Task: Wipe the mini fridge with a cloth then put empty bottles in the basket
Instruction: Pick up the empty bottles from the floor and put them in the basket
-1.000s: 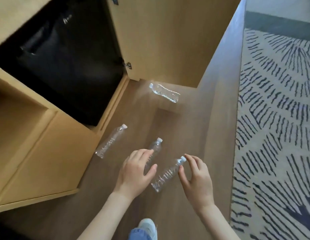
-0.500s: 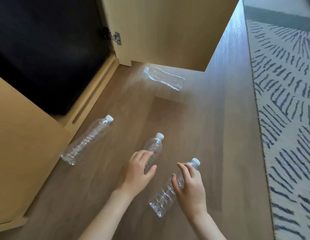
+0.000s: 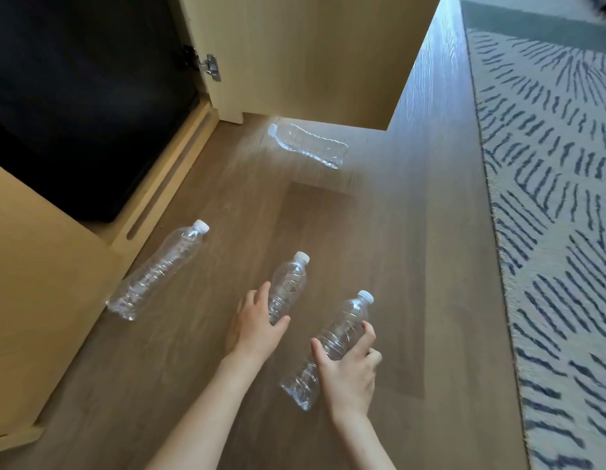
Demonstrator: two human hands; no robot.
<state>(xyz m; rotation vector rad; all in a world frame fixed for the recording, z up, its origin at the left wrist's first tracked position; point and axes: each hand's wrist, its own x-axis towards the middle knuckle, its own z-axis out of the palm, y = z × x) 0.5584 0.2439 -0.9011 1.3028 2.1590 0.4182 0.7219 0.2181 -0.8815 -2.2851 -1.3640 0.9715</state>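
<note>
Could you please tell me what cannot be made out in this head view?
Basket and cloth: outside the head view's edges.
Mini fridge: only a dark front, cut off by the top and left edges.
Middle bottle: lower end hidden behind the left hand; whether its fingers grip it is unclear.
Near bottle: middle covered by the right hand holding it.
Far bottle: washed out by glare.
</note>
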